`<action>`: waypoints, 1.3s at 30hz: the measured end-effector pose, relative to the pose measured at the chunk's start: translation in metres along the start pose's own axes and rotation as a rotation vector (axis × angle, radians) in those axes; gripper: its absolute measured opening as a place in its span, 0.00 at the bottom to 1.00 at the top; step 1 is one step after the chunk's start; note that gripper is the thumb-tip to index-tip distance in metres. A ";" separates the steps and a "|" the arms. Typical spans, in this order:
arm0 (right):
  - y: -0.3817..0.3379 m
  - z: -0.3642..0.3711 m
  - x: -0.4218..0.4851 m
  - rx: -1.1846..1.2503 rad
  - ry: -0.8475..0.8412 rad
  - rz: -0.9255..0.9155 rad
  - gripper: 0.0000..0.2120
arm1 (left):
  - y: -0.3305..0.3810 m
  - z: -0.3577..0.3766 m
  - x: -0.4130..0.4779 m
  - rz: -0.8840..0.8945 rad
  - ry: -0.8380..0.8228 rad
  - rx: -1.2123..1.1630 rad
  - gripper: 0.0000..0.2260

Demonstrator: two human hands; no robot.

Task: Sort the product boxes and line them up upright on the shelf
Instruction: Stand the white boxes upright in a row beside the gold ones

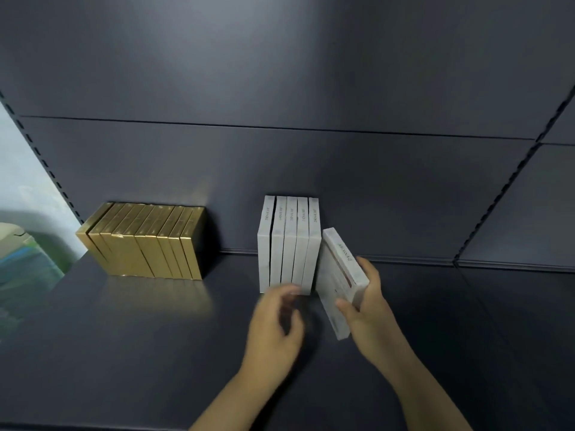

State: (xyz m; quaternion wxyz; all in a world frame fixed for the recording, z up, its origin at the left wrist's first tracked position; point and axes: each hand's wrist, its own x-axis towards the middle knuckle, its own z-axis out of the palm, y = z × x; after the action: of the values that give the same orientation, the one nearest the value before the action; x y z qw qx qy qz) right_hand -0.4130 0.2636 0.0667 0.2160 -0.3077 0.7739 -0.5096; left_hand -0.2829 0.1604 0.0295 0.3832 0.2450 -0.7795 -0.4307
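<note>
Holding a tilted white box (341, 276), right hand (370, 309) beside five upright.

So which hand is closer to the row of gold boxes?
Left. The left hand is by the white boxes, right of the gold boxes; the right hand is farther right.

Glossy gold card boxes (146, 244), matt white card boxes (287, 244), smooth matt dark shelf (124, 353).
</note>
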 end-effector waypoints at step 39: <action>-0.009 0.000 0.086 -0.200 -0.162 -0.024 0.43 | -0.057 -0.017 0.053 -0.261 -0.178 0.119 0.28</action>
State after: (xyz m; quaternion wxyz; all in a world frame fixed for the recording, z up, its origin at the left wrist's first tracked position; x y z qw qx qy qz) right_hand -0.4724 0.2012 0.0735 0.2401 -0.3773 0.7971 -0.4058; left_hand -0.2977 0.0852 0.0063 0.2383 0.3274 -0.7961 -0.4497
